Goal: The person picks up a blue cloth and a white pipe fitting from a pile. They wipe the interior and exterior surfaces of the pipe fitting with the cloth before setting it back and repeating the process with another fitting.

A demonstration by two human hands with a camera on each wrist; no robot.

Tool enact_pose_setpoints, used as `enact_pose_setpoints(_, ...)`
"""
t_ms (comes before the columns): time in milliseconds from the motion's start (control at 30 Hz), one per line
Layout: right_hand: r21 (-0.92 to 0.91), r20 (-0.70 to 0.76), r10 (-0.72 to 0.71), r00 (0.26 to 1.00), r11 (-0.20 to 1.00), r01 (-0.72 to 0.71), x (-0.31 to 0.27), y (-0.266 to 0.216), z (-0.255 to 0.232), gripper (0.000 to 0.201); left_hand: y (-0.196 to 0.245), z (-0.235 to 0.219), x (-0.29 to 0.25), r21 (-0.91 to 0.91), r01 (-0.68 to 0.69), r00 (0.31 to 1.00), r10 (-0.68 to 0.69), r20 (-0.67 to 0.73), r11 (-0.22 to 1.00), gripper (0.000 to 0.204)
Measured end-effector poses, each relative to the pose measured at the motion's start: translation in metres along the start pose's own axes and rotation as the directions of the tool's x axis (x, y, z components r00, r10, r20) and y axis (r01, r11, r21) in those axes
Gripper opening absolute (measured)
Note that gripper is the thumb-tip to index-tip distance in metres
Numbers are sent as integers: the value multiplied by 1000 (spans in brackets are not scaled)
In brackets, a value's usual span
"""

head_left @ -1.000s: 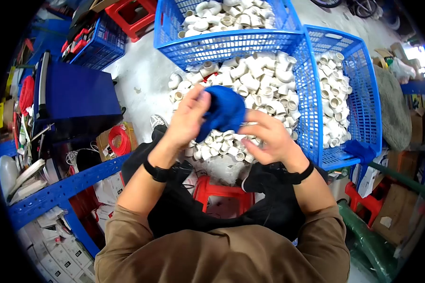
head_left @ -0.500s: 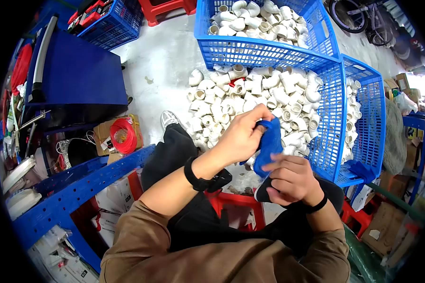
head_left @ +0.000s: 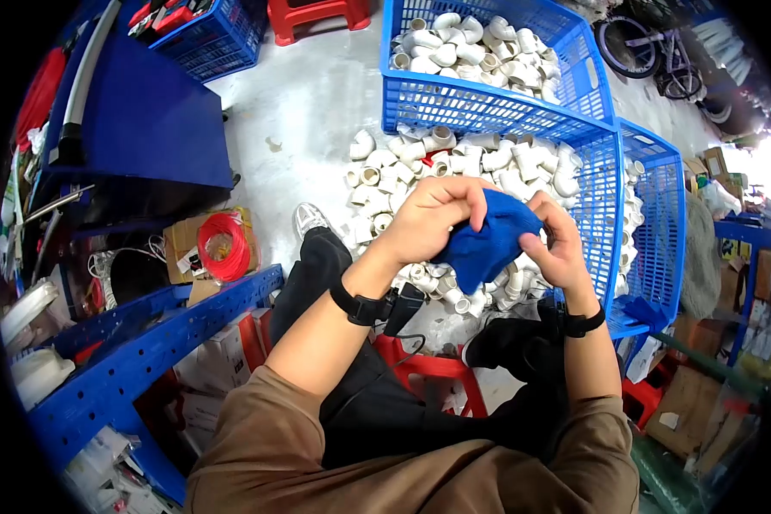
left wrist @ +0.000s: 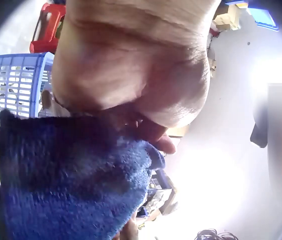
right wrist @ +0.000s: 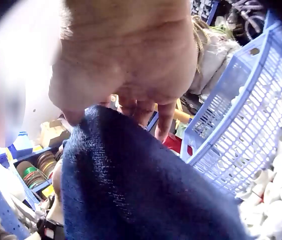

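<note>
A blue terry cloth (head_left: 491, 240) hangs between my two hands, above a heap of white plastic pipe fittings (head_left: 377, 184). My left hand (head_left: 433, 216) pinches its left edge with curled fingers. At the upper right edge, my right hand (head_left: 560, 244) holds it between thumb and fingers. Close up in the left wrist view, the cloth (left wrist: 71, 185) shows a looped, towel-like weave and drapes below the palm. In the right wrist view the cloth (right wrist: 126, 175) falls from the thumb and fingers, hiding part of what lies behind.
Behind the heap stands a blue plastic crate (head_left: 497, 96) holding more fittings, with another blue crate (head_left: 655, 201) to the right. A blue cabinet (head_left: 158, 120), a coil of red cord (head_left: 224, 247) and a blue perforated beam (head_left: 158, 351) are on the left. A red stool (head_left: 433, 367) is below my hands.
The cloth was bunched narrow half a second ago and is now spread wider between both hands. My right hand has come up to its edge. The head view has shifted since one second ago.
</note>
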State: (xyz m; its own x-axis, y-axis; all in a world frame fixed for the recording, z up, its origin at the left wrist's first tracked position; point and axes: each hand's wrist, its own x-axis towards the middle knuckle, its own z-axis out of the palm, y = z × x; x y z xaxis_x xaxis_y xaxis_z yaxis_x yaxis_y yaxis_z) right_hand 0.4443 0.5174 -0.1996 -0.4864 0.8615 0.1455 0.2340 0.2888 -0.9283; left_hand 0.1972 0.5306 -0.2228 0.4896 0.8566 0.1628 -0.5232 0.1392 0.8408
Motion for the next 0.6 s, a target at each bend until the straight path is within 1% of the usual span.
enact_pose_setpoints(33,-83,-85,40,996,995,-47,0,-7,4,29,11,5,-1,-42,56,996,-58,-65,998,10)
enact_pose_setpoints(67,-161,-173,73,982,982,-101,1,-13,8,27,22,10,-2,-88,109,985,-120,-126,990,23)
enact_pose_setpoints(100,-147,-256,34,966,986,-74,1,-14,14,31,20,9,-2,-146,123,990,-132,-54,982,53)
enact_pose_setpoints(133,-159,-268,33,963,984,-78,1,-17,14,31,17,18,-1,-28,54,996,-55,-68,998,69)
enact_pose_setpoints(167,-152,-271,65,960,982,-110,-1,-21,14,32,20,19,-1,307,152,987,-132,-87,939,73)
enact_pose_setpoints(200,-144,-275,99,956,979,-143,-3,-25,15,32,22,18,-1,604,232,973,-193,-129,763,77)
enact_pose_setpoints(233,-112,-313,154,937,974,-198,-4,-31,16,36,18,15,1,683,292,955,-246,-167,670,67)
enact_pose_setpoints(267,-207,-323,237,916,927,-312,-4,-44,13,34,15,9,3,686,286,953,-274,-130,669,45)
enact_pose_setpoints(333,-126,-242,475,846,849,-513,-3,-62,11,33,19,1,2,588,307,940,-334,-67,748,31)
enact_pose_setpoints(367,-174,-149,558,816,798,-577,-7,-56,5,34,21,-2,1,382,294,945,-326,21,876,28)
enact_pose_setpoints(400,-160,-65,588,806,791,-590,-12,-57,3,35,23,-7,-1,276,324,932,-355,70,905,30)
enact_pose_setpoints(433,-109,-47,585,810,803,-586,-19,-59,0,35,22,-5,-3,-35,348,937,-346,42,937,30)
enact_pose_setpoints(467,-59,-27,580,814,812,-581,-25,-63,-2,36,17,-4,-6,-343,329,938,-346,12,880,30)
enact_pose_setpoints(500,1,-67,386,920,922,-386,-29,-68,1,33,-16,-19,-7,-688,204,951,-309,-31,696,49)
enact_pose_setpoints(533,51,-126,250,960,968,-245,-32,-68,4,27,2,2,-8,-884,313,941,-240,238,348,69)
enact_pose_setpoints(567,54,-115,247,962,969,-242,-36,-71,5,27,-8,17,-12,-870,291,941,-282,186,398,80)
enact_pose_setpoints(600,100,-247,264,932,964,-246,-39,-73,4,26,-18,32,-14,-852,271,939,-319,131,448,92)
